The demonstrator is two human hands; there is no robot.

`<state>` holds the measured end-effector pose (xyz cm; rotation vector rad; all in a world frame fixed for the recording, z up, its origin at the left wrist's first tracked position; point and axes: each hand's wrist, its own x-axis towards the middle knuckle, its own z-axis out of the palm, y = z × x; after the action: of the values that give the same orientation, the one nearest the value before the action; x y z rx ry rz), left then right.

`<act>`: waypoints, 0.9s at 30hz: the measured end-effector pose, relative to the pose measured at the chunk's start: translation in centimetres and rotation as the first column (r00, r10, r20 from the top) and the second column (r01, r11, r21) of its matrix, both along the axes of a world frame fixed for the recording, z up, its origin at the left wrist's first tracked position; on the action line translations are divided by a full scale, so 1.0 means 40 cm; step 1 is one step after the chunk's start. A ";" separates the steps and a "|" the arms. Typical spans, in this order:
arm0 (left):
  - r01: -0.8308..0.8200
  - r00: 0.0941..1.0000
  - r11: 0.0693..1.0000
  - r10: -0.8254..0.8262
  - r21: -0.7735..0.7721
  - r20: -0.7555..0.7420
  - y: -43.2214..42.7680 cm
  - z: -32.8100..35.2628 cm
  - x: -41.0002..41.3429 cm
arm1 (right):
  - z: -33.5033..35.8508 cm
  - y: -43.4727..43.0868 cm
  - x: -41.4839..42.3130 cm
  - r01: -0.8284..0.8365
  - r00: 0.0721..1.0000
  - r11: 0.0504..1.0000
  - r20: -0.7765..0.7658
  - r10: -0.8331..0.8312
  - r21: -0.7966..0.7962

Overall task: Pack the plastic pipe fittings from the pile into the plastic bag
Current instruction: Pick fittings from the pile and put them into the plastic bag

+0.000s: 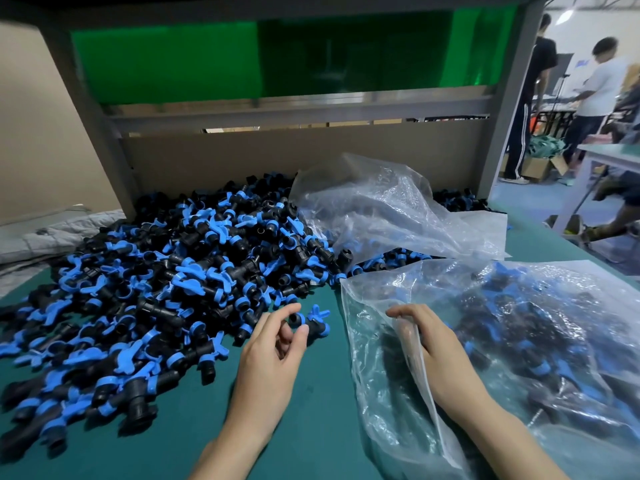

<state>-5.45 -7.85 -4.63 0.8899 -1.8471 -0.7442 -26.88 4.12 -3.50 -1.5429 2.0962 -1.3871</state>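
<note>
- Your left hand [273,348] pinches one fitting [310,323] between thumb and fingertips, just off the near edge of the pile [156,282] and short of the bag [377,403]. The hold looks light and sits at one end of the piece. Swing it over fast and it may twist out and drop on the table [311,427].
- Your right hand [440,348] lies at the bag's mouth with its fingers stretched out and film draped across them. I cannot tell whether it actually grips the edge. If it does not, the mouth may sag shut and the fitting will hit plastic instead of going in.
- The bag lies flat on the table and already holds many fittings. Lift the mouth too far and some may slide back out.
- The blue tabs stick out, so one could snag or tear the thin film.
- The spare bag [388,206] rests on the pile behind; don't drag it along.
</note>
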 end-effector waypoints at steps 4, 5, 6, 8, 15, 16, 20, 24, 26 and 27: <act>0.031 0.995 0.999 -0.028 -0.037 0.093 0.001 -0.004 0.000 | 0.003 -0.001 0.002 0.006 1.000 1.000 -0.001 -0.006 0.004; 0.037 0.990 0.998 -0.031 -0.041 0.139 0.000 -0.006 0.001 | 0.003 0.000 0.003 0.005 1.000 1.000 -0.005 -0.005 0.004; 0.036 0.984 0.998 -0.028 -0.044 0.177 -0.001 -0.008 0.001 | 0.003 0.000 0.002 0.005 1.000 1.000 -0.010 -0.005 0.003; 0.019 0.981 0.999 -0.011 -0.036 0.192 0.000 -0.008 0.003 | 0.003 0.000 0.002 0.005 1.000 1.000 -0.012 -0.005 0.001; -0.006 1.000 0.989 0.006 0.149 0.001 0.003 0.010 0.005 | 0.003 0.000 0.002 0.006 1.000 1.000 -0.022 -0.006 -0.003; 0.003 1.000 0.981 0.003 0.192 -0.027 0.003 0.013 0.006 | 0.002 0.000 0.002 0.007 1.000 1.000 -0.023 -0.007 -0.004; 0.015 0.997 0.965 0.006 0.262 -0.080 0.001 0.029 0.012 | 0.003 0.000 0.001 0.006 0.999 1.000 -0.031 -0.006 -0.003; 0.145 0.936 0.833 0.059 0.533 -0.347 -0.003 0.050 0.005 | 0.004 0.000 0.001 0.006 0.999 1.000 -0.045 -0.006 -0.002; 0.310 0.841 0.693 0.118 0.651 -0.527 -0.008 0.057 0.004 | 0.004 0.000 0.001 0.006 0.999 1.000 -0.045 -0.006 -0.001; 0.378 0.792 0.628 0.161 0.680 -0.589 -0.011 0.060 0.006 | 0.004 0.000 0.001 0.007 0.999 1.000 -0.047 -0.007 -0.002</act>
<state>-5.19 -8.31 -2.24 0.8860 -0.9447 -1.7772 -26.83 4.13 -3.33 -1.5854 2.1293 -1.3680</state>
